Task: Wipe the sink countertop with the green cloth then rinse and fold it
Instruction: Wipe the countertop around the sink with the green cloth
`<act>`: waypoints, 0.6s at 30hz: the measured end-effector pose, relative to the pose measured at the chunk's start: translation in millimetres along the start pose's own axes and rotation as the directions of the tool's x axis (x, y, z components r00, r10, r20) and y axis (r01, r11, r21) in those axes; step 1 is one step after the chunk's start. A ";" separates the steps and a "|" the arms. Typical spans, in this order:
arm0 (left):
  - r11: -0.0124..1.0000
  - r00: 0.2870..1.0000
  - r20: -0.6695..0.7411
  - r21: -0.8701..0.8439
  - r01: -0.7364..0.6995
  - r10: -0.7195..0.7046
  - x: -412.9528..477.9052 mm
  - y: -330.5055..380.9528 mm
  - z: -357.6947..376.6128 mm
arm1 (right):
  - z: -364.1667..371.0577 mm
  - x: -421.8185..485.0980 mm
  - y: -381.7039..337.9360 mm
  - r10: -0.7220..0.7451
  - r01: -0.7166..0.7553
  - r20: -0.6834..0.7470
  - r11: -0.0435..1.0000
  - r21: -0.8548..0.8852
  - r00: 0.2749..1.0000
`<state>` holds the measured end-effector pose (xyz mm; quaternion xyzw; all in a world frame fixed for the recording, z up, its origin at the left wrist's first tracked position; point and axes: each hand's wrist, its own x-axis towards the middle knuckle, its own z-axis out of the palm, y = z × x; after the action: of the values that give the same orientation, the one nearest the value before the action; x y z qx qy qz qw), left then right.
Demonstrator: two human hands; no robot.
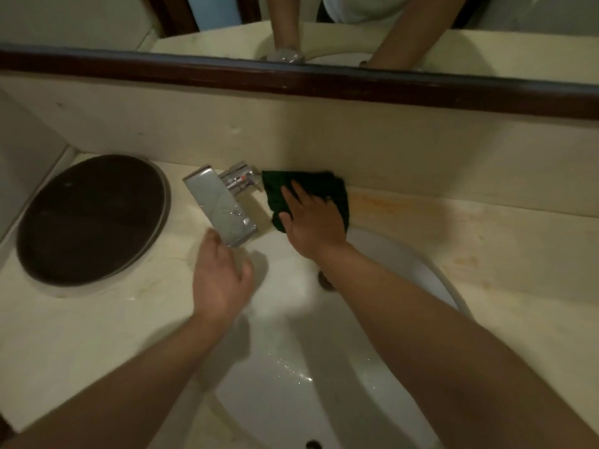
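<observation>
Behind the white oval basin (291, 367), on the cream stone desk (453, 228), our right hand (312, 222) pressed flat, fingers straight, on the crumpled dark green cloth (311, 181) just right of the chrome tap (223, 205), while our loosely curled, empty left hand (222, 280) hovered by the spout.

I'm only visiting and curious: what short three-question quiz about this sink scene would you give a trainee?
1. True or false: the right hand presses the green cloth with straight fingers onto the countertop, just right of the faucet.
2. Multiple choice: the dark oval tray lies A) in the basin, B) on the countertop left of the faucet, C) under the cloth.
3. Fill in: the person's forearms are reflected in the ____ above the counter.
Key: 1 true; 2 B; 3 mirror.
</observation>
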<state>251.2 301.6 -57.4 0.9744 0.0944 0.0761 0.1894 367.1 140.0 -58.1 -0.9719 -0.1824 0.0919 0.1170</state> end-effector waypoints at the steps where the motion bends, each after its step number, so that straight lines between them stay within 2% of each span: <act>1: 0.998 0.999 0.010 -0.042 -0.041 0.042 -13.5 17.8 2.0 | -1.3 -3.2 6.9 0.004 -0.003 0.006 1.000 -0.012 1.000; 3: 0.981 0.989 0.017 -0.130 -0.147 0.150 -23.9 51.6 14.5 | -2.6 -10.2 18.5 0.030 -0.029 0.020 0.999 -0.024 0.999; 5: 0.969 0.988 0.017 -0.202 -0.144 0.150 -5.3 82.8 27.8 | -5.3 -18.7 33.5 0.071 -0.070 0.017 0.997 -0.017 0.997; 8: 0.984 0.992 0.102 -0.154 0.087 -0.072 51.5 119.5 38.7 | -10.8 -36.7 63.1 0.144 -0.144 -0.002 0.989 -0.017 0.990; 10: 0.967 0.954 0.185 -0.051 0.250 -0.237 81.3 134.1 47.2 | -12.8 -49.4 80.5 0.205 -0.205 -0.018 0.979 -0.021 0.979; 12: 0.934 0.908 0.219 0.074 0.350 -0.358 96.0 142.5 59.3 | -13.9 -63.1 94.8 0.292 -0.293 -0.028 0.956 -0.029 0.956; 14: 0.920 0.905 0.179 0.148 0.364 -0.387 96.9 147.0 71.6 | -15.9 -78.0 114.3 0.401 -0.403 -0.061 0.914 -0.036 0.914; 18: 0.923 0.921 0.129 0.169 0.344 -0.367 94.7 149.2 81.1 | -23.4 -117.2 166.2 0.597 -0.608 -0.117 0.787 -0.110 0.794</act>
<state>381.2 157.1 -63.9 0.9549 0.2601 -0.0443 0.1366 320.2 -59.2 -63.2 -0.9878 0.1355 0.0741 0.0192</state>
